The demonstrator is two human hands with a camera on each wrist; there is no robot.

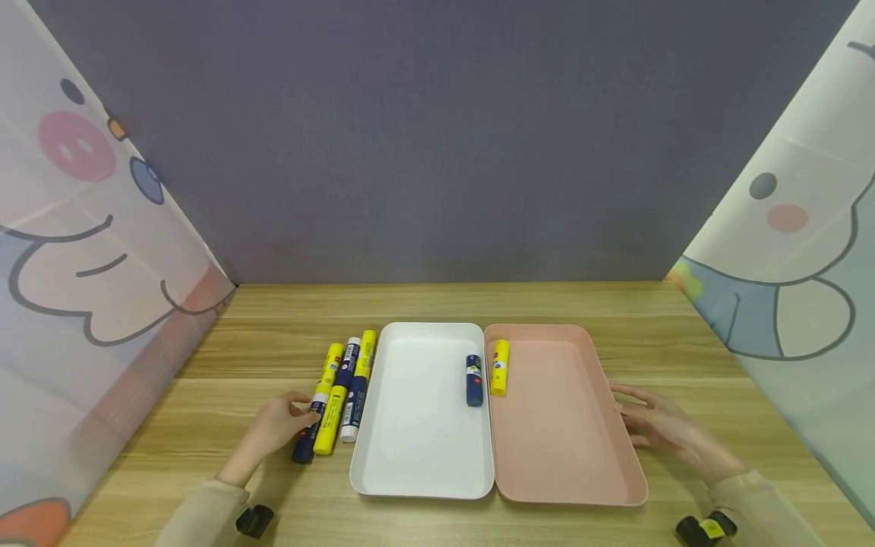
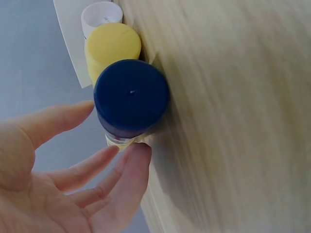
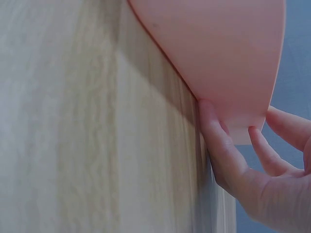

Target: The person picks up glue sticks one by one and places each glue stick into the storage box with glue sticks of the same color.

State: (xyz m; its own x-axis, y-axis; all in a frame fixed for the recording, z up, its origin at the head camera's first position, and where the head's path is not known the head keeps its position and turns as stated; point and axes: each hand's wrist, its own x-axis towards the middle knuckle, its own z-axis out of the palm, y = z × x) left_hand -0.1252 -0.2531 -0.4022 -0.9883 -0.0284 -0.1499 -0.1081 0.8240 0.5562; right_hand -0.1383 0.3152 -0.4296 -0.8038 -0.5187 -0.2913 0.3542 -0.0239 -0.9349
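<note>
Beside the white tray (image 1: 424,441), yellow and navy glue sticks lie in three rows, end to end. My left hand (image 1: 279,422) is at the outer row, its fingertips touching the navy glue stick (image 1: 307,437) at the near end. In the left wrist view this stick's round navy end (image 2: 131,97) faces the camera, thumb tip on one side and the other fingertips below. My right hand (image 1: 659,425) rests its fingertips against the outer right wall of the pink tray (image 3: 218,58), fingers loosely spread.
One navy glue stick (image 1: 475,384) lies in the white tray and one yellow glue stick (image 1: 500,368) in the pink tray. The trays stand side by side on the wooden table (image 1: 437,300). A dark panel (image 1: 437,152) rises behind, with printed cloths (image 1: 786,251) at both sides.
</note>
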